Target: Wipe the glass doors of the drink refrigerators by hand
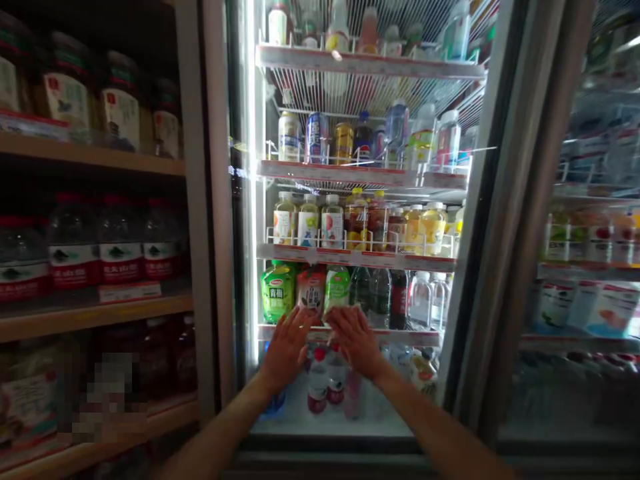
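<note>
Both arms stretch forward toward a lit drinks fridge. My left hand (287, 343) is open, palm down, its fingers extended just below a red-labelled bottle (311, 290) and a green bottle (279, 293). My right hand (356, 340) is also open, with fingers reaching up near a light-green bottle (337, 287). Neither hand holds anything, and I cannot tell whether the fingertips touch the shelf edge (415, 338) behind them. Between and below the hands, small red-capped water bottles (317, 383) stand on the fridge floor.
Higher fridge shelves (350, 255) carry rows of juice, tea and soda bottles. At left, wooden shelves (95, 313) hold large red-capped water bottles (120, 247). A metal door frame (525, 220) runs along the right, with another stocked fridge section (590, 267) beyond it.
</note>
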Demonstrator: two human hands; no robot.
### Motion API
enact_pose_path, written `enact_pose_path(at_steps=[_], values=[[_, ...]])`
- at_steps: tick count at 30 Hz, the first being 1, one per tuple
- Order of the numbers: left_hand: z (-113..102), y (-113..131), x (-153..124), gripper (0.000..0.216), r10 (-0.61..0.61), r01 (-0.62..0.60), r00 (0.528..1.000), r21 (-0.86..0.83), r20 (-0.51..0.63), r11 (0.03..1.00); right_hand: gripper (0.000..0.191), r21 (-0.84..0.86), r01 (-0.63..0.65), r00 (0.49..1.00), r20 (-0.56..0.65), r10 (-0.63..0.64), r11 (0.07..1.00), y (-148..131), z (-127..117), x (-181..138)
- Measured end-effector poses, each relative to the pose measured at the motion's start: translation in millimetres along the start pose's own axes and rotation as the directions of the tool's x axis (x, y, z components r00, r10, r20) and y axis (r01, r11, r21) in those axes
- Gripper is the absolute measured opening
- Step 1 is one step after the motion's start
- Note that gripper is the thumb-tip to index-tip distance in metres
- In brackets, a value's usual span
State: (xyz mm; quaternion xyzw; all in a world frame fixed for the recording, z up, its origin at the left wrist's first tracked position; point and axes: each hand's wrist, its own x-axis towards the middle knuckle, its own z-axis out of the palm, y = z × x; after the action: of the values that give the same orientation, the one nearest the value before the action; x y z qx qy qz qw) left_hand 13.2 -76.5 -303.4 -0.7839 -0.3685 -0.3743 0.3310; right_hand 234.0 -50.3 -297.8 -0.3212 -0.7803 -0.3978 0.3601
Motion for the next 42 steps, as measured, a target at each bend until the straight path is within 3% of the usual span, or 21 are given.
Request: enact_pose_path(at_steps=[6,11,14,16,18,20,21,22,23,26,28,31,32,33,35,37,38,39,40,41,42], values=[[23.7,54.2,19.0,0.058,-0.050,-0.003,0.987,-0.327,-0.154,0.945,0.073,0.183,0.107,0.983,-0.169,-0.076,0.977,-4.0,-1.0,8.8],[42.3,73.3,76.7,0.051,-0.061,0.010,0.974,-0.228,-0.220,0.974,0.075,0.049,0.218,0.974,-0.068,-0.215,0.975,51.1,-40.8,6.9],[45.6,64.3,104.8,0.043,0.022,-0.044,0.977,-0.099,-0.213,0.994,0.072,-0.107,0.069,0.981,-0.171,-0.087,0.992,91.6,-55.7,12.5],[46.3,54.7,102.9,0.041,0.134,-0.142,0.979,-0.044,-0.152,0.989,0.068,-0.183,-0.048,0.971,-0.238,0.003,0.982,108.0,-57.1,16.3],[43.6,41.1,86.2,0.039,0.364,-0.366,0.929,-0.024,-0.057,0.930,0.062,-0.223,-0.080,0.971,-0.237,0.026,0.972,113.6,-54.7,17.7],[34.7,22.2,68.1,0.038,0.598,-0.597,0.801,-0.044,0.030,0.801,0.058,-0.232,-0.069,0.975,-0.220,0.016,0.970,112.4,-51.9,17.1],[27.8,11.5,63.0,0.038,0.657,-0.655,0.752,-0.054,0.061,0.754,0.056,-0.233,-0.068,0.975,-0.220,0.016,0.970,111.1,-50.8,16.3],[19.9,0.8,61.7,0.038,0.664,-0.662,0.743,-0.054,0.082,0.748,0.054,-0.234,-0.072,0.976,-0.218,0.019,0.970,110.3,-50.0,15.3],[11.9,-8.9,63.7,0.040,0.612,-0.611,0.786,-0.039,0.089,0.791,0.052,-0.238,-0.077,0.976,-0.217,0.025,0.968,110.2,-49.2,14.2],[-3.0,-25.7,74.5,0.043,0.257,-0.257,0.966,0.032,0.021,0.966,0.048,-0.261,-0.112,0.976,-0.212,0.056,0.959,114.0,-46.2,10.9],[-2.2,-27.6,72.5,0.042,0.259,-0.261,0.965,0.033,0.037,0.965,0.046,-0.270,-0.124,0.976,-0.207,0.069,0.955,116.5,-44.1,9.7],[3.1,-34.6,59.8,0.041,0.512,-0.515,0.838,-0.036,0.188,0.857,0.043,-0.227,-0.152,0.971,-0.214,0.103,0.962,113.9,-44.2,10.6],[2.6,-41.1,57.4,0.041,0.498,-0.504,0.843,-0.025,0.203,0.863,0.042,-0.201,-0.167,0.967,-0.224,0.120,0.965,111.5,-45.2,11.4],[0.7,-49.5,56.8,0.042,0.413,-0.423,0.894,0.023,0.173,0.906,0.042,-0.175,-0.179,0.963,-0.233,0.136,0.968,108.8,-46.6,12.4],[-5.0,-67.2,57.3,0.044,0.101,-0.097,0.995,0.153,-0.014,0.983,0.042,-0.140,-0.199,0.953,-0.257,0.159,0.970,104.2,-49.2,14.3],[-8.2,-78.0,52.3,0.047,-0.100,0.144,0.973,0.206,-0.208,0.968,0.042,-0.164,-0.186,0.954,-0.264,0.139,0.969,101.7,-51.0,15.8],[-7.9,-79.4,45.9,0.049,-0.073,0.126,0.969,0.219,-0.236,0.967,0.041,-0.197,-0.176,0.959,-0.255,0.123,0.965,101.3,-51.5,16.3],[-6.6,-78.7,37.4,0.050,0.055,-0.007,0.978,0.232,-0.201,0.973,0.040,-0.237,-0.154,0.964,-0.248,0.094,0.959,101.2,-51.7,16.6],[-4.8,-77.3,28.0,0.051,0.294,-0.263,0.949,0.229,-0.112,0.937,0.040,-0.272,-0.136,0.968,-0.240,0.070,0.952,101.5,-51.7,16.9],[-3.2,-76.4,19.3,0.050,0.531,-0.521,0.847,0.205,0.007,0.828,0.041,-0.296,-0.121,0.971,-0.234,0.050,0.948,102.0,-51.5,17.1],[-2.5,-77.0,12.7,0.045,0.635,-0.631,0.771,0.180,0.040,0.755,0.042,-0.306,-0.112,0.972,-0.232,0.040,0.946,102.5,-51.2,17.3]])
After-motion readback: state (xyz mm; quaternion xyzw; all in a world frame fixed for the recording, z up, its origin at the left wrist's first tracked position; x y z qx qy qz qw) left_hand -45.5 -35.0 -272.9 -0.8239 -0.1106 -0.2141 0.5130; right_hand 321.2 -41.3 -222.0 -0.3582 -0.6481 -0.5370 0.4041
